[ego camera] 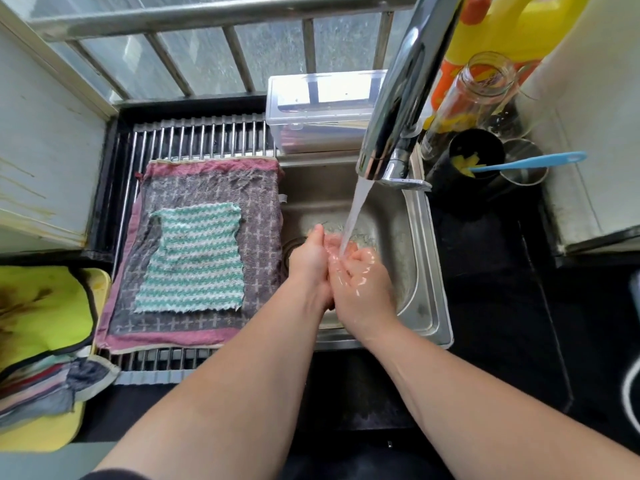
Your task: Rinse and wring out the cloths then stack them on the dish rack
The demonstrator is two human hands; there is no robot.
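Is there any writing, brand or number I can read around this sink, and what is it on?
No text here can be read.
Clear bottle: yellow markings, too blurred to read.
Yellow jug: orange patch, no legible words.
Plastic box: no writing visible.

- Faucet (408, 81): upper arc cut off by the top edge.
- Yellow bottle (512, 26): top cut off by the same edge.
- Dish rack (207, 140): middle rods hidden under the purple cloth (214, 181); rods show only at the far and near ends.
- Purple cloth: centre hidden under the green striped cloth (194, 261).
- Left hand (310, 261): palm hidden, turned against the right hand (360, 282).
- Sink drain (292, 245): mostly hidden behind the left hand.
- Yellow-green cloth (41, 306): cut off by the left edge.
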